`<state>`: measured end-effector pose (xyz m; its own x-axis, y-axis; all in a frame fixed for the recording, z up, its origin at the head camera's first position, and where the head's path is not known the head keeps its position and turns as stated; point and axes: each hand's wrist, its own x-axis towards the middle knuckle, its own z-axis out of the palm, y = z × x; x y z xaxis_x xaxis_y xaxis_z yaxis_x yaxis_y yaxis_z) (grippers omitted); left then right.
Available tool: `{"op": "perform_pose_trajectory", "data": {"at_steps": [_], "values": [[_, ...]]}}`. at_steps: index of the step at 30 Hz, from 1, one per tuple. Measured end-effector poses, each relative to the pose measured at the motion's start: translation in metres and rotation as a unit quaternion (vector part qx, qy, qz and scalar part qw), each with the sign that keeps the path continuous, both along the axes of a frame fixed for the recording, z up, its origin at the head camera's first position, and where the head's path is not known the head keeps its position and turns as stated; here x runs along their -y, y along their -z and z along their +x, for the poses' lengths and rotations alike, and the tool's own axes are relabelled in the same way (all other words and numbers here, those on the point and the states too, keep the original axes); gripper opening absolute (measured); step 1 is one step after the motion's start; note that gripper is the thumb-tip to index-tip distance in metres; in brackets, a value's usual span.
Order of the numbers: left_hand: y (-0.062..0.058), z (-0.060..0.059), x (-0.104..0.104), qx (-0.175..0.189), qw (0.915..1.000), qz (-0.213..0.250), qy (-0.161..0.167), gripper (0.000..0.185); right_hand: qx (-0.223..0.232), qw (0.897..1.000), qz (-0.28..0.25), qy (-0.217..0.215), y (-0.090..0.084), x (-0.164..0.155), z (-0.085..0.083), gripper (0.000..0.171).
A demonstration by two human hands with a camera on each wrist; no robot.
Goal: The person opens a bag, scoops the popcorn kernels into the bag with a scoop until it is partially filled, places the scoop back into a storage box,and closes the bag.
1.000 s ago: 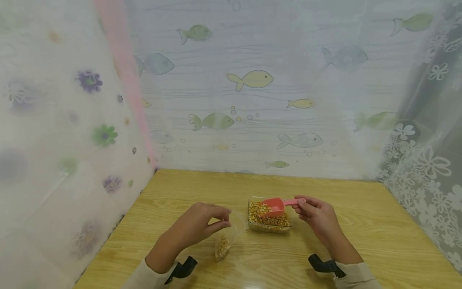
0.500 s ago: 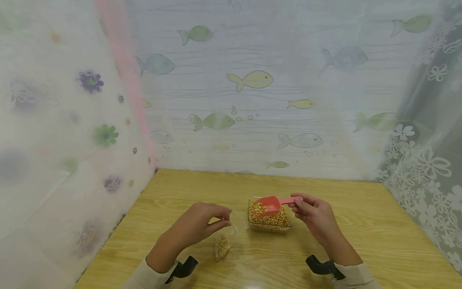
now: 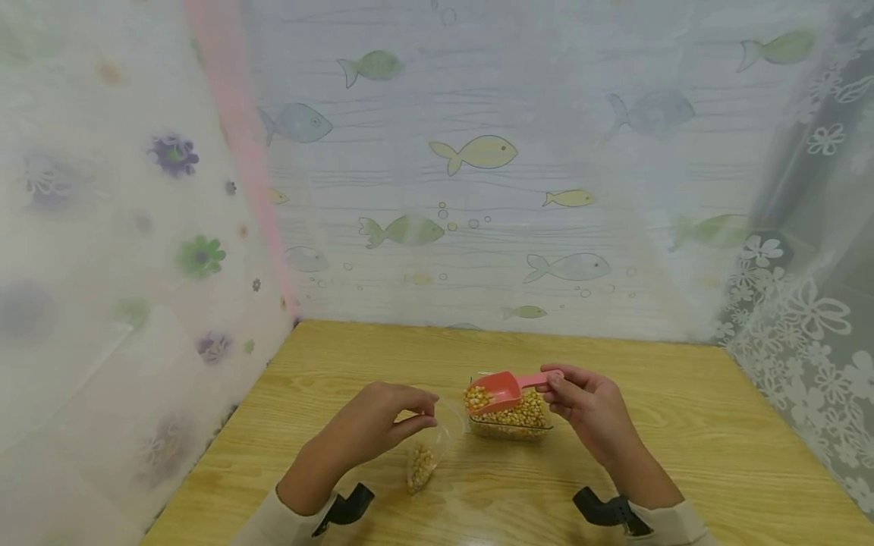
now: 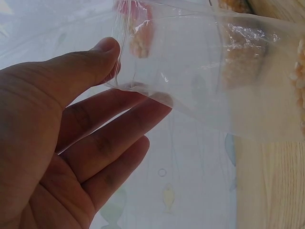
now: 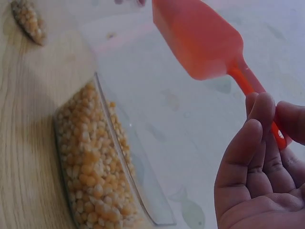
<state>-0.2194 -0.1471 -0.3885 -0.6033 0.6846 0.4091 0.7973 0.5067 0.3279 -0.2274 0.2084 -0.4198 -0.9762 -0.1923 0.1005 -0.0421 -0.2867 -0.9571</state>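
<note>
Pinching the thin handle of the red scoop (image 3: pixel 501 390) between thumb and fingertips, my right hand (image 3: pixel 587 409) holds it loaded with corn kernels, low and right of centre in the head view, over the left end of the clear tub of kernels (image 3: pixel 515 425). My left hand (image 3: pixel 372 425), lower centre of that frame, pinches the rim of the small clear bag (image 3: pixel 426 447) between thumb and fingers, keeping its mouth lifted while the bag's bottom, with a little corn in it, rests on the wooden table (image 3: pixel 683 425). In the left wrist view the film of the bag (image 4: pixel 200 76) looks slack near my thumb, so I judge the mouth could sag or fold as the scoop nears and kernels would bounce onto the table. The handle grip is light and far back; a tilt of the heaped scoop between tub and bag could spill kernels into the gap between them
</note>
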Motion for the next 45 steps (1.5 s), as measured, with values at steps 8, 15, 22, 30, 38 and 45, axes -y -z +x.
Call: {"op": "perform_pose_trajectory", "data": {"at_steps": [8,15,22,30,38,45], "values": [[0.002,-0.001,0.000,0.007,1.0000,-0.002,-0.001,0.006,0.003,1.000,-0.007,-0.012,-0.002,0.007,0.004,0.023],[0.001,-0.001,0.000,0.008,1.0000,-0.003,-0.002,0.004,-0.010,1.000,0.009,-0.017,-0.006,0.017,0.009,0.025],[0.000,0.000,0.000,0.005,1.0000,0.000,-0.001,0.001,-0.016,0.999,0.048,-0.006,-0.005,0.027,0.010,0.034],[0.000,0.000,0.001,0.001,1.0000,-0.001,0.002,0.008,-0.020,0.998,0.063,-0.006,-0.004,0.034,0.011,0.038],[0.002,0.000,0.000,0.003,1.0000,-0.005,0.001,0.005,-0.023,0.994,0.109,0.008,-0.003,0.038,0.013,0.044],[0.001,0.000,0.000,0.008,0.9999,-0.008,-0.002,0.005,-0.033,0.991,0.133,0.012,-0.004,0.040,0.015,0.047]]}}
